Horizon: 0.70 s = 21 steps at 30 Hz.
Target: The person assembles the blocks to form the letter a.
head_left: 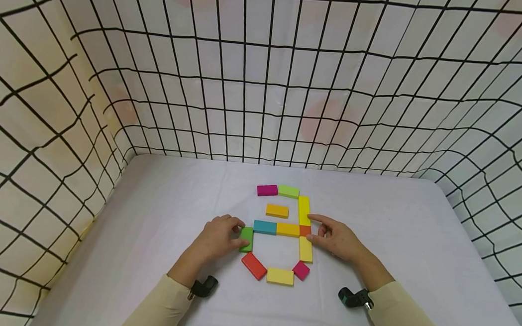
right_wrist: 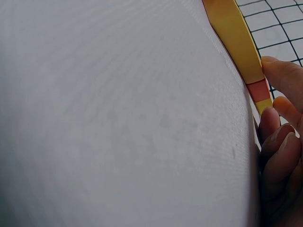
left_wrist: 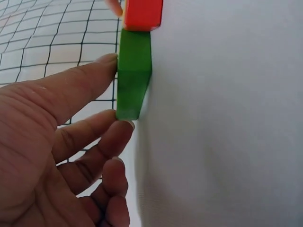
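My left hand (head_left: 218, 237) is at the left of a figure of coloured blocks. Its thumb and index finger touch the green block (head_left: 247, 239), the thumb near its front half and the index fingertip by its far end. In the left wrist view the other fingers are loosely bent beside the green block (left_wrist: 134, 71). My right hand (head_left: 339, 240) is at the figure's right side. Its index fingertip meets the edge of the upper yellow block (head_left: 304, 209), while the thumb touches the lower yellow block (head_left: 305, 250). A small orange block (head_left: 305, 231) lies between those two.
Left of the orange block lie an amber block (head_left: 288, 230) and a teal block (head_left: 264, 227). A red block (head_left: 253, 266), pale yellow block (head_left: 280, 277) and magenta block (head_left: 301, 270) form the near curve. Another amber block (head_left: 277, 211) lies apart. Black netting (head_left: 266, 83) surrounds the white table (head_left: 174, 187).
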Each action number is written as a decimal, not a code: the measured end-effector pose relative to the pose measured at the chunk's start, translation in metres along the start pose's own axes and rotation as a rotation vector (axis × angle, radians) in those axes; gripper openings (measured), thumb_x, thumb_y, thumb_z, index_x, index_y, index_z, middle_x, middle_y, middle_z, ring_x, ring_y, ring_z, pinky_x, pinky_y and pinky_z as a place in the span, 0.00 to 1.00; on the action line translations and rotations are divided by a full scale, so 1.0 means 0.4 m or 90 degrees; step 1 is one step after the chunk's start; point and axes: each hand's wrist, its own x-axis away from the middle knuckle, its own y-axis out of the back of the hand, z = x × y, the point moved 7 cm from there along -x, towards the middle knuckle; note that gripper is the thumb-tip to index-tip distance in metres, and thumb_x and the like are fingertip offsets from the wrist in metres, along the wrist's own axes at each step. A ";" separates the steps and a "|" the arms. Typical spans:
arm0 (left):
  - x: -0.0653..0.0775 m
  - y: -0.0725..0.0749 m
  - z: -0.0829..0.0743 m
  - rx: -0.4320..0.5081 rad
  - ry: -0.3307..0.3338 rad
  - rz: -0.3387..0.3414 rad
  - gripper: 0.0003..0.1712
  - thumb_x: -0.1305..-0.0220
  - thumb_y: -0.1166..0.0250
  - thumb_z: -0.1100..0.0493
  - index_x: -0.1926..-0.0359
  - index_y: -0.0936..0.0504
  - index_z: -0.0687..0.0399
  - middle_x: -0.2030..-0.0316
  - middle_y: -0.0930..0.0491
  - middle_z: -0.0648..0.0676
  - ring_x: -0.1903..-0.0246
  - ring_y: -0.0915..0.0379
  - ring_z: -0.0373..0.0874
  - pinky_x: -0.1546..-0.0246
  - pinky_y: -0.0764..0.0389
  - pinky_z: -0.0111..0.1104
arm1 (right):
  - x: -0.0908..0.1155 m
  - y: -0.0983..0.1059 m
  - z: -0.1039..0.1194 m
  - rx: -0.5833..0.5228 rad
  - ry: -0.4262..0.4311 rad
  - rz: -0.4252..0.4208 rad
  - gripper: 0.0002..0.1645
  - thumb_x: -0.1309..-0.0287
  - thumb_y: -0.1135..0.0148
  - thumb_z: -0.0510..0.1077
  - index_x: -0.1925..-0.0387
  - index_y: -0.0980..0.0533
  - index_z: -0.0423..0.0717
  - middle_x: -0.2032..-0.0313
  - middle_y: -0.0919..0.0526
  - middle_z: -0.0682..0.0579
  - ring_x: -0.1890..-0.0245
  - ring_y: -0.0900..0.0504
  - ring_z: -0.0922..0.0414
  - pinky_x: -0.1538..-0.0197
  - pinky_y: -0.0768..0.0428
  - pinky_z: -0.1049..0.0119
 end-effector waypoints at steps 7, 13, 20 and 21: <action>-0.004 -0.009 0.018 0.079 0.019 0.016 0.25 0.41 0.24 0.47 0.46 0.16 0.50 0.58 0.18 0.48 0.56 0.25 0.43 0.45 0.23 0.45 | 0.002 -0.001 0.000 -0.004 0.003 0.000 0.40 0.46 0.25 0.62 0.32 0.26 0.61 0.67 0.25 0.51 0.68 0.29 0.53 0.70 0.34 0.69; -0.010 -0.011 0.026 0.129 0.022 0.022 0.24 0.42 0.23 0.50 0.47 0.16 0.52 0.60 0.18 0.47 0.58 0.26 0.41 0.49 0.22 0.40 | 0.003 -0.001 0.001 -0.007 0.005 -0.003 0.39 0.45 0.25 0.61 0.32 0.26 0.60 0.67 0.25 0.51 0.69 0.29 0.53 0.71 0.34 0.69; -0.010 -0.009 0.026 0.148 0.025 0.019 0.23 0.43 0.22 0.51 0.48 0.15 0.52 0.61 0.19 0.46 0.60 0.28 0.41 0.54 0.23 0.36 | 0.006 -0.002 0.004 -0.007 0.008 -0.005 0.39 0.45 0.25 0.60 0.32 0.26 0.59 0.67 0.25 0.51 0.69 0.29 0.53 0.71 0.34 0.70; -0.009 -0.009 0.026 0.150 0.026 0.020 0.23 0.44 0.22 0.51 0.49 0.15 0.52 0.61 0.19 0.47 0.60 0.28 0.41 0.54 0.24 0.36 | 0.006 -0.002 0.004 -0.006 0.007 -0.005 0.39 0.45 0.25 0.60 0.32 0.26 0.59 0.67 0.25 0.51 0.69 0.29 0.53 0.71 0.34 0.70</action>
